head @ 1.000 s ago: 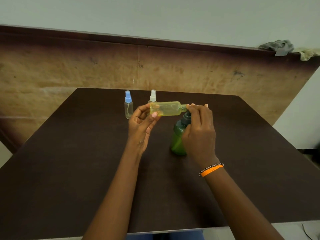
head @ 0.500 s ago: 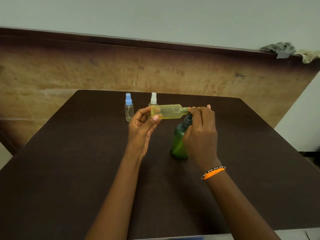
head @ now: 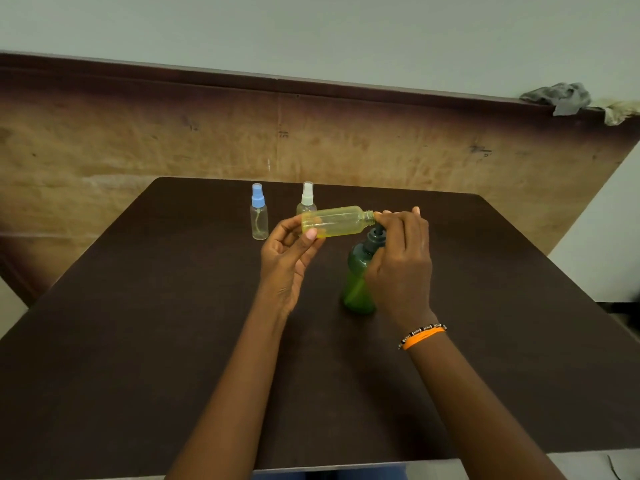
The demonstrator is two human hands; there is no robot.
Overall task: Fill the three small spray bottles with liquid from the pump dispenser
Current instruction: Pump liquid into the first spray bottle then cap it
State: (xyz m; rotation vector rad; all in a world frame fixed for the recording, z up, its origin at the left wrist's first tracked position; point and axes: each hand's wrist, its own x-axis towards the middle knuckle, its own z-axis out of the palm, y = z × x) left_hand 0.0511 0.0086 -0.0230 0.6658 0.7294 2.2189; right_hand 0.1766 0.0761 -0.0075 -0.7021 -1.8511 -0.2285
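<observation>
Pump dispenser (head: 358, 282) half hidden by right hand (head: 398, 265) gripping it; left hand (head: 287, 261) pinches yellow bottle (head: 334, 221).

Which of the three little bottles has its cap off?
The yellow bottle, held sideways in the left hand. The blue-capped bottle and white-capped bottle stand upright, tops on.

yellow bottle (head: 334, 221), green dispenser (head: 356, 289) (dark pump), blue-capped bottle (head: 259, 213).
</observation>
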